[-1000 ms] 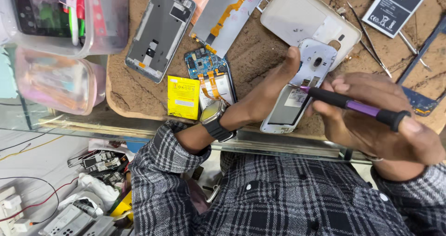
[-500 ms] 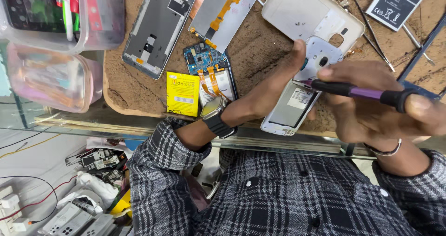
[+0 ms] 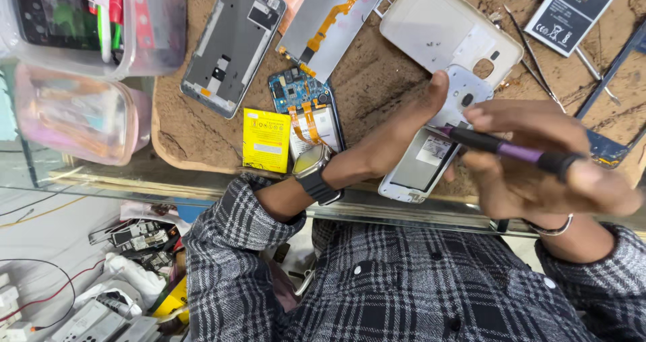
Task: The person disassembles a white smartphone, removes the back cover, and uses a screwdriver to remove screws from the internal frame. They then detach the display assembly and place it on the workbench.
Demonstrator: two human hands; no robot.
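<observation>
Gripping a purple-and-black screwdriver [image 3: 518, 152] in closed fingers, the right hand [image 3: 545, 163] sits at the right of the frame; the tool's long axis runs nearly level, tip pointing left onto the white phone frame [image 3: 431, 150]. The left hand [image 3: 397, 137] at centre clamps that frame, thumb stretched up along its edge. The frame lies on the cork mat [image 3: 377, 79] just right of centre, long axis tilted from lower left to upper right.
</observation>
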